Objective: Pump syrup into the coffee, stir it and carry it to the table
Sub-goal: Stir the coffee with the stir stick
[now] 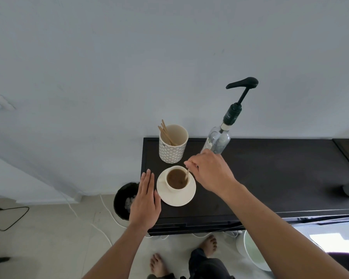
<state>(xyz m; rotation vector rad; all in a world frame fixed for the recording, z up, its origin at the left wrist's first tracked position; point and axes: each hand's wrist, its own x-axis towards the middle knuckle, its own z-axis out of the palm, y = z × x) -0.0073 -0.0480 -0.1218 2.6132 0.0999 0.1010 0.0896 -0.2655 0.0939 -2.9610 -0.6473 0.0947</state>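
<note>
I see left hand point(146, 200) flat, fingers together, at the cabinet's point(270, 178) left edge beside the saucer point(176, 198). Coffee cup point(176, 179) on saucer near left edge. Right hand point(211, 172) pinches stir stick point(187, 174) in coffee. Stick holder point(172, 146), syrup bottle point(220, 137) at back edge.

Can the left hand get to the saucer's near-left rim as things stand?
Probably yes. The left hand lies flat on the cabinet top right beside the saucer, nothing between them; the right hand works the stirrer from the other side.
</note>
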